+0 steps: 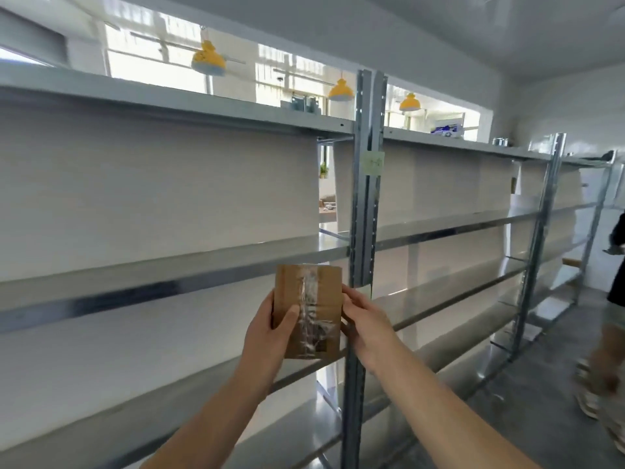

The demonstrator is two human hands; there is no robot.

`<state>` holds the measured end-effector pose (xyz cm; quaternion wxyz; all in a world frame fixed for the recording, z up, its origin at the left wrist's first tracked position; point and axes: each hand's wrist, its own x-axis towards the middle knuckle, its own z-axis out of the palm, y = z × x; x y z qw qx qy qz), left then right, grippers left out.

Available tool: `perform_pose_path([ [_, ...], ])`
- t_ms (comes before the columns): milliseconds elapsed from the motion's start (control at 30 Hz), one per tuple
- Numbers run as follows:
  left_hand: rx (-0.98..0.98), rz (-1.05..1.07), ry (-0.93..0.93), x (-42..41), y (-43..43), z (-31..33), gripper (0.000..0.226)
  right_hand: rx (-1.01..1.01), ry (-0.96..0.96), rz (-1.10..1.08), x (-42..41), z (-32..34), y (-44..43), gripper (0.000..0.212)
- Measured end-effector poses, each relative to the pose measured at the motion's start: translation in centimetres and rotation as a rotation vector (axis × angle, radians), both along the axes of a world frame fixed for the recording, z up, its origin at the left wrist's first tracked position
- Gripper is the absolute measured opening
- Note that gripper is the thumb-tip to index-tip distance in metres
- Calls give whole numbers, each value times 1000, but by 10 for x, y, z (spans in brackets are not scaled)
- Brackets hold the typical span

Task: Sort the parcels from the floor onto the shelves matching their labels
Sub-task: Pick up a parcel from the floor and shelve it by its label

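Observation:
A small brown cardboard parcel (309, 311), sealed down its middle with crinkled clear tape, is held upright in front of the metal shelving (176, 262). My left hand (270, 333) grips its left edge with the thumb across the front. Fingers of my right hand (363, 319) pinch its right edge. The parcel hangs at the height of the second shelf board, just left of the grey upright post (362, 214). A pale green label (373, 163) is stuck on that post higher up; its writing is too blurred to read.
Long grey shelf boards run left and right of the post, with white panels behind. Another person (608, 316) stands at the far right on the grey floor. Yellow lamps (208, 59) hang beyond the top shelf.

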<state>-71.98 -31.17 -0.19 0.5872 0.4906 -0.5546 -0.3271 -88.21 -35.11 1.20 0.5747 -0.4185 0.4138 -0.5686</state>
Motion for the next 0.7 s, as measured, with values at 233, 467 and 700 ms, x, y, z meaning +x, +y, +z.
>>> perform_pose_path([
  [233, -24, 162, 36, 121, 56, 21, 27, -69, 23, 200, 123, 7, 20, 38],
  [467, -40, 233, 29, 210, 118, 25, 33, -95, 56, 449, 215, 7, 58, 60],
  [700, -58, 310, 2, 274, 161, 31, 55, -170, 7, 511, 280, 11, 95, 51],
])
